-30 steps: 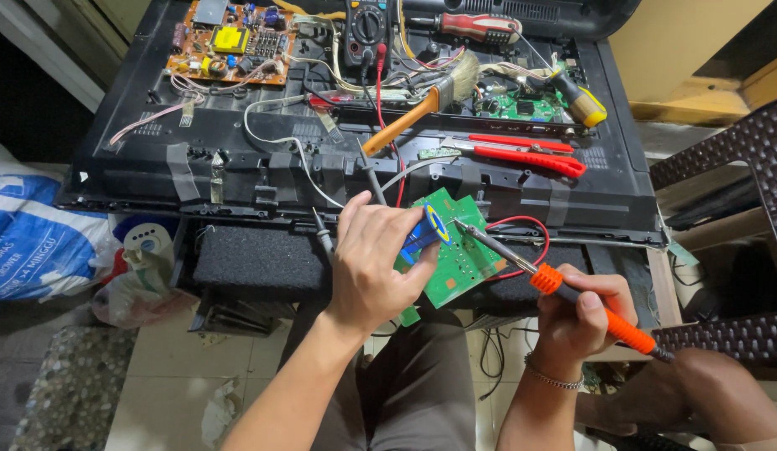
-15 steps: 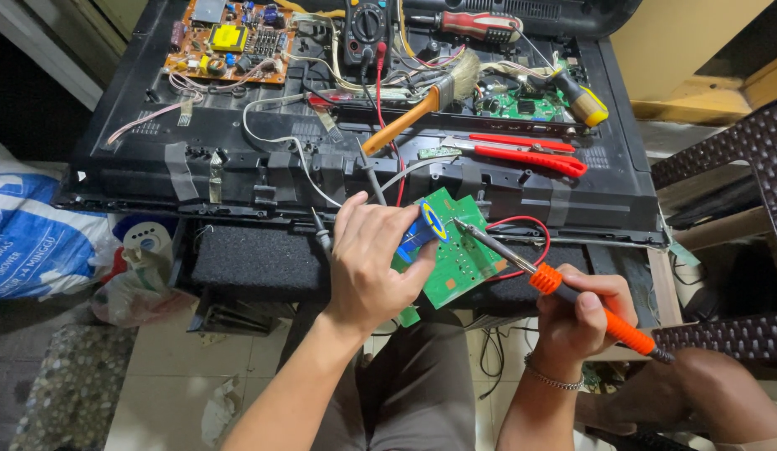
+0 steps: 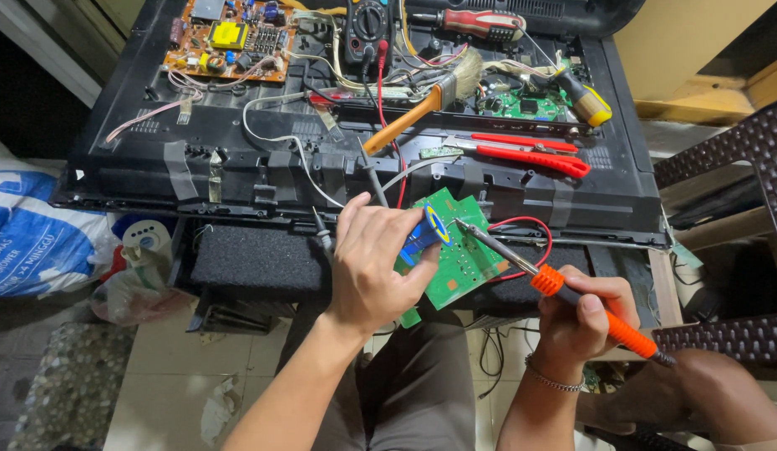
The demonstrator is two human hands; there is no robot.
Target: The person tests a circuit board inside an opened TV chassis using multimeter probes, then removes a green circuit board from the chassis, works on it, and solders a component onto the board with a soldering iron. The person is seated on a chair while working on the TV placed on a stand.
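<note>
My left hand (image 3: 373, 260) grips a blue solder spool (image 3: 425, 231) with a yellow rim and steadies a small green circuit board (image 3: 460, 257) in front of me. My right hand (image 3: 577, 317) holds an orange-handled soldering iron (image 3: 564, 290), whose metal tip rests on the upper part of that board, just right of the spool. Red wires (image 3: 530, 225) loop from the board's right edge. Both hands hover over the near edge of an opened black television back (image 3: 238, 134).
On the television back lie an orange circuit board (image 3: 230, 38), a multimeter (image 3: 370, 25), a wooden-handled brush (image 3: 422, 104), red-handled pliers (image 3: 530, 154), a red screwdriver (image 3: 480, 22) and a green board (image 3: 522, 104). A blue-white sack (image 3: 33, 230) sits left, a brown woven chair (image 3: 731, 167) right.
</note>
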